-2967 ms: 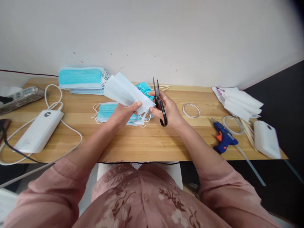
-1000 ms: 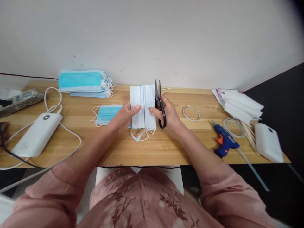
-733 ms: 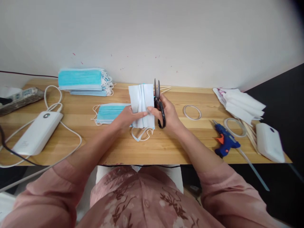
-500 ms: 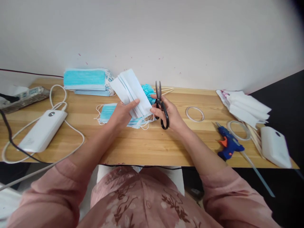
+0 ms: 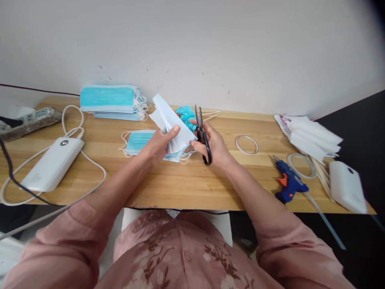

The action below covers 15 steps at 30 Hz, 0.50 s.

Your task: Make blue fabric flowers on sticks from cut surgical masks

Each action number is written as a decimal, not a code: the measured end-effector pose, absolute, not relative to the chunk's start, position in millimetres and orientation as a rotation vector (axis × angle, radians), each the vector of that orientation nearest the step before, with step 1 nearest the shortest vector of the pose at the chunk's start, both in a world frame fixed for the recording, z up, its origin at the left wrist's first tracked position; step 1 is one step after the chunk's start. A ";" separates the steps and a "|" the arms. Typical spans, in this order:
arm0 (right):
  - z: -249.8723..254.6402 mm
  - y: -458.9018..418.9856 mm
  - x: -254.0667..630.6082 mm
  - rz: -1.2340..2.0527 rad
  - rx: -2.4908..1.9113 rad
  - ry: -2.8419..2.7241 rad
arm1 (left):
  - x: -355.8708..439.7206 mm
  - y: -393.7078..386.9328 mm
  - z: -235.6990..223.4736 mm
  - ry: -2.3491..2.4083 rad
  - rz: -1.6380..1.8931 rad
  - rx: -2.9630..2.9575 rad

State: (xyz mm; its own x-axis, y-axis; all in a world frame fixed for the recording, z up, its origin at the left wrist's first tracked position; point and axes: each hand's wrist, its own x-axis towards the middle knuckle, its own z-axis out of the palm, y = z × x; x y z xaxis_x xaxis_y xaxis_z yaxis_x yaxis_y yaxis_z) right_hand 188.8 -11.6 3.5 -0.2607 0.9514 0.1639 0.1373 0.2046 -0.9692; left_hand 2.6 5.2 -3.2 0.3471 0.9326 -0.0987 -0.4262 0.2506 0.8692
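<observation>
My left hand (image 5: 159, 145) is closed on a pale blue-white face mask sheet (image 5: 171, 116), its thumb on top. The sheet is tilted, folded over along its pleats, with its far end raised toward the wall. My right hand (image 5: 217, 145) holds black-handled scissors (image 5: 207, 149), blades pointing away and slightly apart. The right thumb and a finger also reach the sheet's near right corner. Under my hands lie blue face masks (image 5: 138, 140) with white ear loops, partly hidden. Just behind the sheet is a gathered bright-blue bunch (image 5: 187, 114) beside thin wooden sticks (image 5: 213, 113).
A stack of blue masks (image 5: 106, 97) lies at the back left, near a white power bank (image 5: 54, 162) with cables and a power strip (image 5: 39, 118). At right are tape rings (image 5: 247, 144), a blue glue gun (image 5: 290, 180), white sheets (image 5: 309, 134) and a white box-shaped object (image 5: 347, 186).
The mask sheet was spread upright between both hands, its pleats squeezed together, then swung to a leftward tilt. Now its upper edge curls over. The scissors stay in my right hand.
</observation>
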 end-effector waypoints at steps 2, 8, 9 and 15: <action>5.3 -12.9 188.7 1.144 -1.060 -1.613 | 1.5 3.3 -1.3 0.813 1.022 0.890; 8.0 -13.5 189.6 1.129 -1.124 -1.610 | -0.2 3.0 -2.5 0.983 0.970 0.905; 7.1 -13.0 189.5 1.149 -1.118 -1.589 | -0.7 3.7 -3.2 0.992 0.981 0.899; 4.5 -9.1 189.0 1.202 -1.134 -1.485 | -7.2 8.9 1.1 0.992 1.092 0.882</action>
State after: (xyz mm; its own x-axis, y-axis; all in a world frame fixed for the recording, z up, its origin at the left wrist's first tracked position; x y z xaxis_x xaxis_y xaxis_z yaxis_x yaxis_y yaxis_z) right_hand 189.0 -9.1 4.5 -0.1873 0.9783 0.0882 0.1179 0.1115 -0.9867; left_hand -7.2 8.9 1.1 0.1545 0.9682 -0.1965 -0.2883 0.2344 0.9284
